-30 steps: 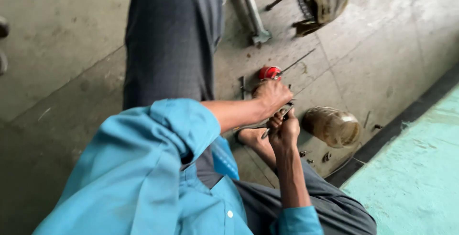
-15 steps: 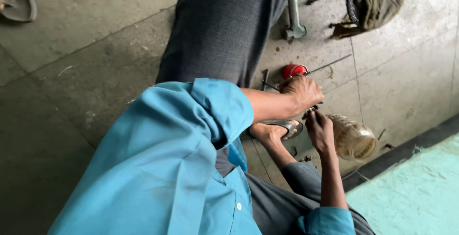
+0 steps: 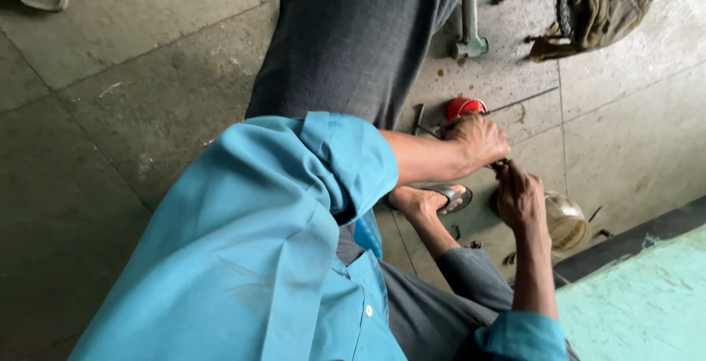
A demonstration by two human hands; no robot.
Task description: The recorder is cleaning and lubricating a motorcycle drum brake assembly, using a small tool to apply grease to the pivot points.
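While crouching over a grey stone floor (image 3: 147,111), a person in a blue shirt works with both hands low between the knees. Left hand (image 3: 479,140) curls fingers together around a small dark metal piece (image 3: 500,164), and right hand (image 3: 519,198) pinches the same piece from below; it is too small to say what it is. Just behind the left hand lies a red round cap (image 3: 463,106) with a thin rod (image 3: 526,100) running from it. A dull metal bowl (image 3: 566,221) sits just beside the right wrist, and 1 sandalled foot (image 3: 430,201) rests under the forearms. Judging from this, the tiny piece could slip from the 2 grips and roll away across the floor (the hold looks cramped), or a knuckle could knock the bowl.
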